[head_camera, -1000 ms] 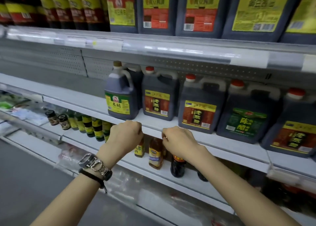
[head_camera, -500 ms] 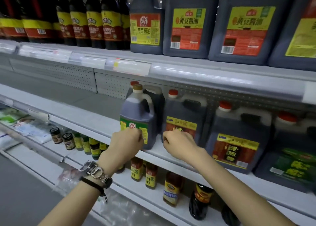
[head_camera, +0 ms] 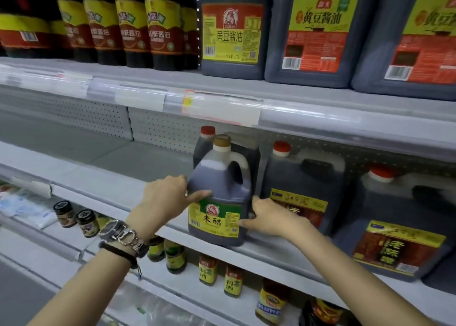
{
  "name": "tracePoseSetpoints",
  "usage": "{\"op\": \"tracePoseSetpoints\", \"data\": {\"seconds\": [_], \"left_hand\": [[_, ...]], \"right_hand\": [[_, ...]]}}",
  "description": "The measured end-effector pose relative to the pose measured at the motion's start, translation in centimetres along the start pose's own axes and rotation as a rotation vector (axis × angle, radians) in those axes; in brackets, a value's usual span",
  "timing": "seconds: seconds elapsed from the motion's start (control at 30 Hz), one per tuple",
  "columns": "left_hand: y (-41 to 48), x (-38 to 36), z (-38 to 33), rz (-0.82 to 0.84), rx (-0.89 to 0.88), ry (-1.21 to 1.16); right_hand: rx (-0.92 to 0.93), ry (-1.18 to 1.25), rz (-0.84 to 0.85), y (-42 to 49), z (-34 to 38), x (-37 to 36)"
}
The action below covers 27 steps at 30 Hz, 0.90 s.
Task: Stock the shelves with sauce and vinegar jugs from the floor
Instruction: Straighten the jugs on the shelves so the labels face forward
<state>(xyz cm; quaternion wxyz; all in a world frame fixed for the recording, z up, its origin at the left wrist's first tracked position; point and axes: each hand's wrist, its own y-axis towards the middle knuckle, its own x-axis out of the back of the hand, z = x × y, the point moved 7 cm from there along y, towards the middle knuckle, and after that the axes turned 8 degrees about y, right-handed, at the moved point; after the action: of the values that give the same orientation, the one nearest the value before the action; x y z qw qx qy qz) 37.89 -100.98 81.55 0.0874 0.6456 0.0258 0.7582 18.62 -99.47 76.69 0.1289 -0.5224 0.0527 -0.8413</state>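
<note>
A dark vinegar jug [head_camera: 219,190] with a tan cap and a green-and-yellow label stands upright at the front edge of the middle shelf [head_camera: 123,192]. My left hand [head_camera: 165,199] presses its left side, thumb across the front above the label. My right hand [head_camera: 266,217] grips its lower right corner, fingers on the label. Behind it stands a red-capped jug [head_camera: 207,135], mostly hidden. To the right are a red-capped jug [head_camera: 303,185] with a yellow-red label and another jug [head_camera: 399,222].
The middle shelf's left part is bare back to the perforated panel [head_camera: 98,120]. The upper shelf carries dark sauce bottles [head_camera: 133,24] and big soy sauce jugs [head_camera: 318,32]. Small bottles [head_camera: 232,280] and jars [head_camera: 64,213] fill the lower shelf.
The view has closed in and risen toward the middle shelf. Both hands went from fists near the shelf edge to gripping the tan-capped jug on both sides.
</note>
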Motion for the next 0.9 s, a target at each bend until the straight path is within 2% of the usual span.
{"op": "tracePoseSetpoints", "data": {"seconds": [0.13,0.23,0.3,0.47,0.63,0.9], "left_hand": [[2.7,-1.3,0.8,0.061,-0.129,-0.017],[3.9,-2.3,0.6,0.099,-0.306,-0.084],[4.3,-3.1,0.2,0.133,-0.417,-0.221],[5.4,-5.4,-0.3,0.237,-0.589,-0.670],[5.9,-6.1,-0.6,0.290,-0.626,-0.848],[6.5,-5.8,-0.7,0.219,-0.577,-0.900]], "right_hand": [[-0.113,0.128,0.032,1.4,-0.3,-0.7],[-0.138,0.257,0.011,1.7,-0.3,-1.0],[-0.114,0.359,-0.033,1.7,0.0,-1.3],[-0.184,0.673,-0.192,1.4,-0.3,-3.8],[-0.224,0.798,-0.348,0.8,0.1,-4.7],[-0.275,0.645,-0.421,-0.1,1.1,-4.3]]}}
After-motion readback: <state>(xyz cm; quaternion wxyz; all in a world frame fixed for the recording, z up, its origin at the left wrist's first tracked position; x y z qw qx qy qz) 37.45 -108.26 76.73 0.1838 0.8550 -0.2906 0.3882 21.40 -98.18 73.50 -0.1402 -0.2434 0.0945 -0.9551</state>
